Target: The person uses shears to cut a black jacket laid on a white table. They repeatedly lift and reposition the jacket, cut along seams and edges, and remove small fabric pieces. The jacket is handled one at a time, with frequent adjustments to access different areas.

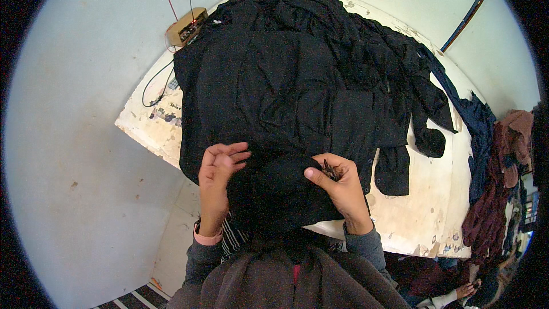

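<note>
A black shirt (280,183) is bunched up close in front of my body, its near part hanging over the table edge. My left hand (220,166) is at the left side of this cloth, its fingers apart and slightly bent, with no fold visibly pinched. At the right side, my right hand (341,183) is closed, its thumb laid on the black fabric. Within its curled fingers sits a small dark pointed tool (329,170), mostly hidden, so its kind is unclear. More black shirts (274,80) with buttoned cuffs lie spread and layered beyond my hands.
The worn white table (423,217) reaches to the walls. A brown electrical box (189,27) with cables stands at the back left. Dark blue cloth (477,131) and maroon cloth (486,217) hang at the right edge. Another person's hand (466,290) shows at lower right.
</note>
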Demonstrator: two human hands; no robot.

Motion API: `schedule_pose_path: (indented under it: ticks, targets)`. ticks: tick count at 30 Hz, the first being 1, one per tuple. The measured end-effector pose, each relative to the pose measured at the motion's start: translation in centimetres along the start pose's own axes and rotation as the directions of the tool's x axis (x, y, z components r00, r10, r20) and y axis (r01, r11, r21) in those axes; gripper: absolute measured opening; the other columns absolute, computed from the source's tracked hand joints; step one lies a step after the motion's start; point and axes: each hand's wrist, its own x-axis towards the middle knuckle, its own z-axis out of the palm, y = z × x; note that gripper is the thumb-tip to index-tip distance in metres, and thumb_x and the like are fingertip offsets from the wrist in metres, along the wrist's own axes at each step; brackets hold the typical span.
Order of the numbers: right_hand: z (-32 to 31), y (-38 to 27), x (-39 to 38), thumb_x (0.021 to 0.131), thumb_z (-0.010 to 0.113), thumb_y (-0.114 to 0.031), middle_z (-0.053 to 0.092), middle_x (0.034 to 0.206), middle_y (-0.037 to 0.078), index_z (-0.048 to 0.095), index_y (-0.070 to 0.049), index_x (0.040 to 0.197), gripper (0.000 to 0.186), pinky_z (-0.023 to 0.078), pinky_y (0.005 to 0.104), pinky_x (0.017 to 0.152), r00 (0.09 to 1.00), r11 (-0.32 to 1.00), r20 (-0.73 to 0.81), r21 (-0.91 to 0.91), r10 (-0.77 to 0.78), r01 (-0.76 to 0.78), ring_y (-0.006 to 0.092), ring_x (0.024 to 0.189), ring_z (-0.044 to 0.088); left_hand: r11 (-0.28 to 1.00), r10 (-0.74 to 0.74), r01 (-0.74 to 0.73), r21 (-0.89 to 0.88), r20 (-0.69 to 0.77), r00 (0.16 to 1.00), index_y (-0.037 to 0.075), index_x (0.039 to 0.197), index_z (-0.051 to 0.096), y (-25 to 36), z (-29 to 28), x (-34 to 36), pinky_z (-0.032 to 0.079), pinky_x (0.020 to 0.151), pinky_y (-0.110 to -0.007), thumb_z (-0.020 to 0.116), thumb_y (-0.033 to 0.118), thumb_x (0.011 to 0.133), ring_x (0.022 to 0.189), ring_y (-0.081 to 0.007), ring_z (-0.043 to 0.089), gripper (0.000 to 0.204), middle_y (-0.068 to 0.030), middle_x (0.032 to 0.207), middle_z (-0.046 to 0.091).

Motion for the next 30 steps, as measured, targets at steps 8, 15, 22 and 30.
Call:
schedule_pose_path:
  ticks: [8,15,22,30]
  targets:
    - [2.0,-1.8,-0.2,0.085,0.079,-0.009,0.069,0.101,0.003,0.07,-0.005,0.109,0.026,0.045,0.0271,0.07,0.858,0.725,-0.19,-0.637,-0.478,0.263,0.0125,0.082,0.06,0.973,-0.216,0.214,-0.089,-0.007,0.976,0.003,0.147,0.034,0.8,3.0,-1.5,0.057,0.091,-0.029,0.072,-0.008,0.088,0.101,-0.0175,0.071,0.07,-0.0195,0.112,0.073]
    - [3.1,-3.6,-1.4,0.08,0.081,-0.015,0.07,0.087,0.003,0.071,-0.008,0.103,0.026,0.038,0.0342,0.065,0.756,0.378,0.133,-0.803,-0.641,0.462,0.0201,0.071,0.063,0.982,-0.181,0.182,-0.049,0.02,0.983,0.003,0.153,0.024,1.1,4.0,-1.7,0.056,0.096,-0.031,0.072,-0.007,0.089,0.105,-0.02,0.071,0.08,-0.0197,0.113,0.073]
    - [3.7,-3.9,-1.5,0.08,0.08,-0.012,0.07,0.084,0.002,0.071,-0.008,0.097,0.019,0.036,0.0343,0.061,0.74,0.293,0.13,-0.862,-0.66,0.413,0.0194,0.068,0.063,0.981,-0.192,0.192,-0.022,0.011,0.981,0.003,0.155,0.018,1.0,4.2,-2.3,0.055,0.096,-0.032,0.071,-0.008,0.09,0.106,-0.0206,0.071,0.084,-0.0187,0.11,0.074]
    - [2.6,-1.7,-1.3,0.083,0.083,-0.021,0.069,0.089,0.005,0.066,-0.007,0.11,0.035,0.048,0.031,0.069,0.84,0.804,-0.291,-0.538,-0.459,0.253,0.0181,0.081,0.065,0.975,-0.155,0.138,-0.176,-0.092,0.984,0.003,0.15,0.032,0.4,3.5,-2.3,0.054,0.086,-0.024,0.066,-0.007,0.092,0.097,-0.0135,0.067,0.067,-0.0108,0.113,0.067]
